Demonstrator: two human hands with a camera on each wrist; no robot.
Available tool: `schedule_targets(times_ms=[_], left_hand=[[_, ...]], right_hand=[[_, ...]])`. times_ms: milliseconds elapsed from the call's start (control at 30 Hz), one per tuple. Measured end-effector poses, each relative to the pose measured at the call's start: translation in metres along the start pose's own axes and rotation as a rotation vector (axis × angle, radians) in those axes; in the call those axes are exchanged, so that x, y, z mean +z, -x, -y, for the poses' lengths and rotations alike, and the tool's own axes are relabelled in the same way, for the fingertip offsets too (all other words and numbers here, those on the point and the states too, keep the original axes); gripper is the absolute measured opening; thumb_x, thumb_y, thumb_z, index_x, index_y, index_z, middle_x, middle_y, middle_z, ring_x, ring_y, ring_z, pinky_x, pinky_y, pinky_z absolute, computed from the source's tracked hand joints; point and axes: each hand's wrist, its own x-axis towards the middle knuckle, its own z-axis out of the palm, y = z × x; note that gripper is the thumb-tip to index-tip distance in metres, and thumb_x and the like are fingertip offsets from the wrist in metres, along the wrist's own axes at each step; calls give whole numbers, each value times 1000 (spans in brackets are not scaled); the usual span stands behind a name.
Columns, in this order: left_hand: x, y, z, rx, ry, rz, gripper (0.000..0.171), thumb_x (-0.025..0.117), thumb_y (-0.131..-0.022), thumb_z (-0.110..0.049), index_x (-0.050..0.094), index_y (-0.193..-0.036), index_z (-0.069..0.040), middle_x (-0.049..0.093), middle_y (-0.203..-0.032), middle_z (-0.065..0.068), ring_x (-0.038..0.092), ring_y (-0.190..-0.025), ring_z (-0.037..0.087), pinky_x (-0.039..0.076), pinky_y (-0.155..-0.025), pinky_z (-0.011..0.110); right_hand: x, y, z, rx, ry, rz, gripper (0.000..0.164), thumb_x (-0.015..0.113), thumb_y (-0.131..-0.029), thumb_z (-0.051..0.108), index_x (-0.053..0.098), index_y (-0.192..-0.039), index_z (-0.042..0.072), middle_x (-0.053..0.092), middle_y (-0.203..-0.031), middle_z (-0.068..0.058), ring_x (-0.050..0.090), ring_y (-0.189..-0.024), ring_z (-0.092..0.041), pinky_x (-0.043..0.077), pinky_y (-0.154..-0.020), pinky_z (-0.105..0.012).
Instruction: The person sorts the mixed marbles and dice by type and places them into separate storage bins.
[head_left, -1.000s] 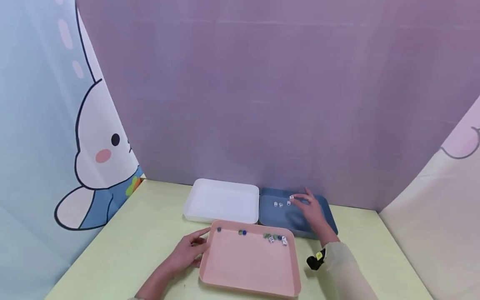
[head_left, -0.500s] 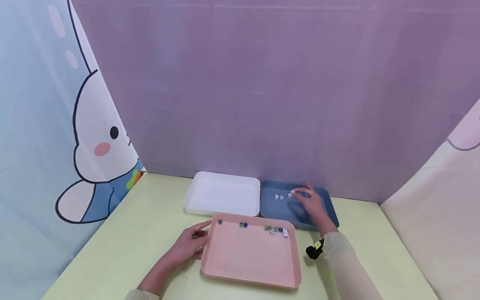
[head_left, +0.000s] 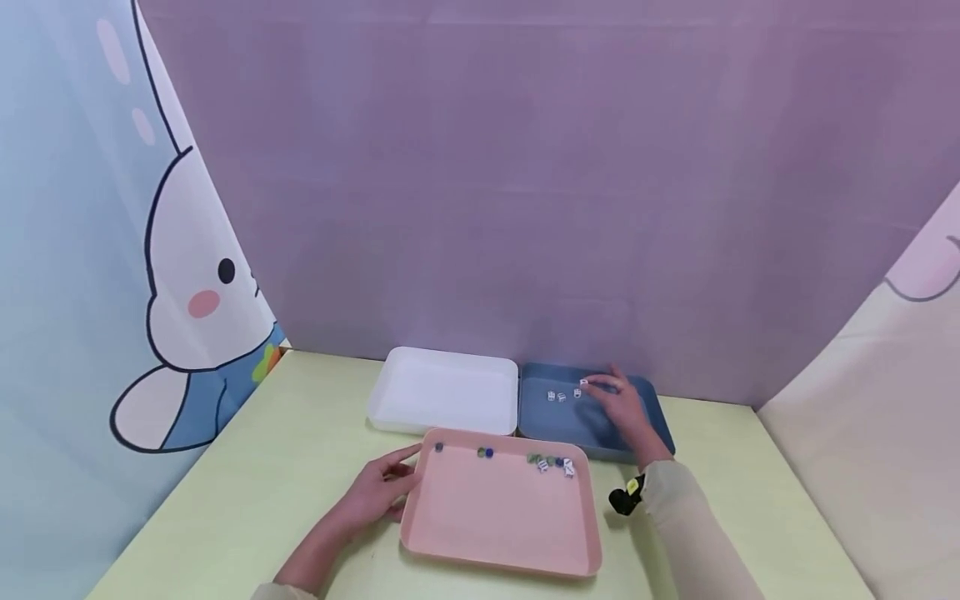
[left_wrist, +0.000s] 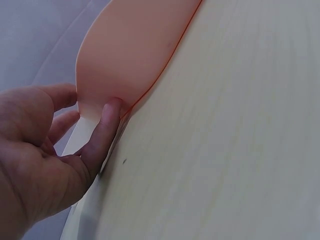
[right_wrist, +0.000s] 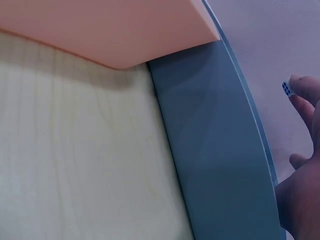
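My right hand (head_left: 624,410), above the blue-grey tray (head_left: 570,425), pinches a small white die (right_wrist: 287,88) between thumb and fingertip. Dark pips show on the die in the right wrist view. Below it in that tray lie loose white dice (head_left: 561,398). The pink tray (head_left: 495,525) stands nearer, with small green and blue round pieces, perhaps beads (head_left: 486,452), and a few white dice (head_left: 568,468) along its far side. My left hand (head_left: 378,490) touches the pink tray's left end; in the left wrist view its thumb (left_wrist: 111,112) presses the outer wall.
A white tray (head_left: 446,392) stands left of the blue-grey one. In the right wrist view, the pink tray's corner overlaps the blue-grey tray's near wall. A purple backdrop (head_left: 480,183) rises behind the pale yellow table (head_left: 315,433). A black device (head_left: 624,498) sits at the right wrist.
The head view has shifted slightly. My right hand stays over the blue-grey tray with the die pinched, and my left hand remains at the pink tray's side.
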Motion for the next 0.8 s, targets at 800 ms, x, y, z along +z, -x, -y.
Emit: schedule_targets(times_ms=[800], left_hand=[[-2, 0, 1, -15, 38, 8, 53, 63, -96, -14, 45, -146, -12, 52, -111, 19, 58, -90, 26, 58, -64, 45]], right_hand=[[2, 10, 5, -26, -8, 20, 42, 72, -89, 33, 69, -115, 0, 25, -157, -13, 11, -144, -36, 18, -112, -58]])
